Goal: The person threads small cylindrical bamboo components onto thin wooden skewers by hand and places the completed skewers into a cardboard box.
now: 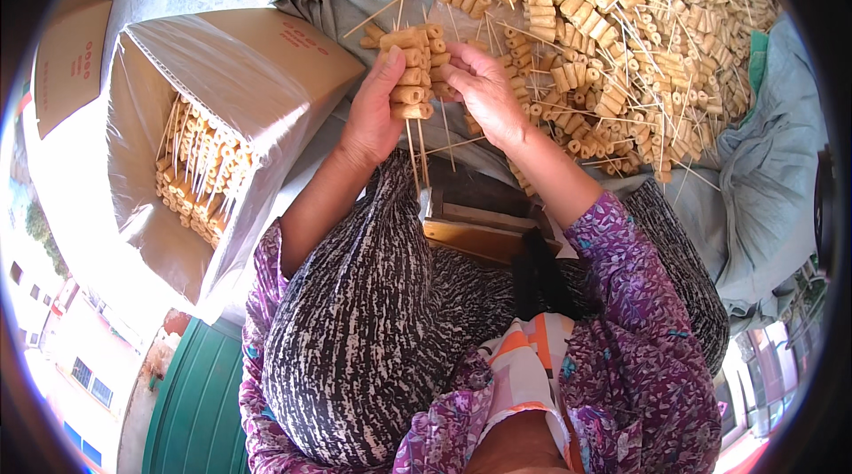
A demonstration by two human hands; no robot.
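Observation:
Upright in front of me is a small bunch of skewers [412,94], each threaded with tan, hollow rolled pieces; bare stick ends point down toward my lap. My left hand [379,110] is closed round the bunch from the left, thumb along its front. From the right, my right hand [486,94] grips the bunch's right-hand skewer with bent fingers; some fingertips are hidden behind the rolls. Just beyond and to the right spreads a large heap of the same skewers [612,57], lying in all directions.
At left, an open cardboard box [266,39] lined with clear plastic holds stacked skewers [200,172]. Grey-blue cloth [754,199] lies under the heap. A wooden frame [479,239] stands between my knees. Another carton [71,66] is at far left, a green ribbed panel [197,403] at lower left.

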